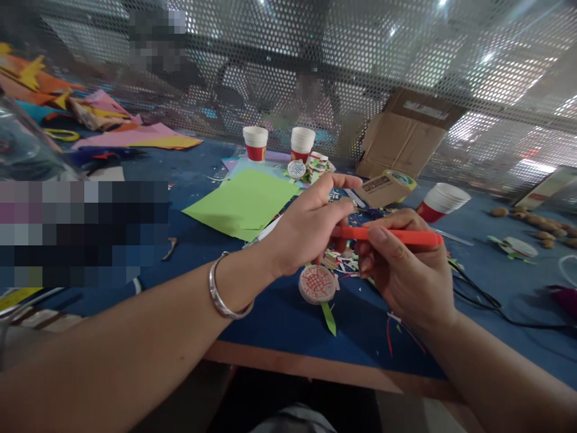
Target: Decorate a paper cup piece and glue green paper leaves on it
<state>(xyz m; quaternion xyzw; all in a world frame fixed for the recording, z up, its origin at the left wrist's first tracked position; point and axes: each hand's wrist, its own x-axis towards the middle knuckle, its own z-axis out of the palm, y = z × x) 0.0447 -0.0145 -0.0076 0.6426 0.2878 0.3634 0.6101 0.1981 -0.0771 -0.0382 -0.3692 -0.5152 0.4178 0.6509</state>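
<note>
My right hand (408, 270) is closed around a red marker (396, 236), held level above the table. At the marker's left end is my left hand (311, 225), its index finger stretched out and its lower fingers curled round that tip. Part of the tip is hidden by those fingers. Just below the hands lies a small round white turtle-like craft piece (317, 284) with red line patterns on top and a green paper strip (329, 319) sticking out toward me. Colourful paper scraps (347, 261) are scattered behind it.
Green paper sheets (246, 201) lie left of centre. Stacked paper cups (255, 143) stand behind them, with another tilted stack (444, 201) to the right. A cardboard box (406, 135) leans on the perforated screen. Black cable (478, 294) and walnuts (541, 225) lie at right.
</note>
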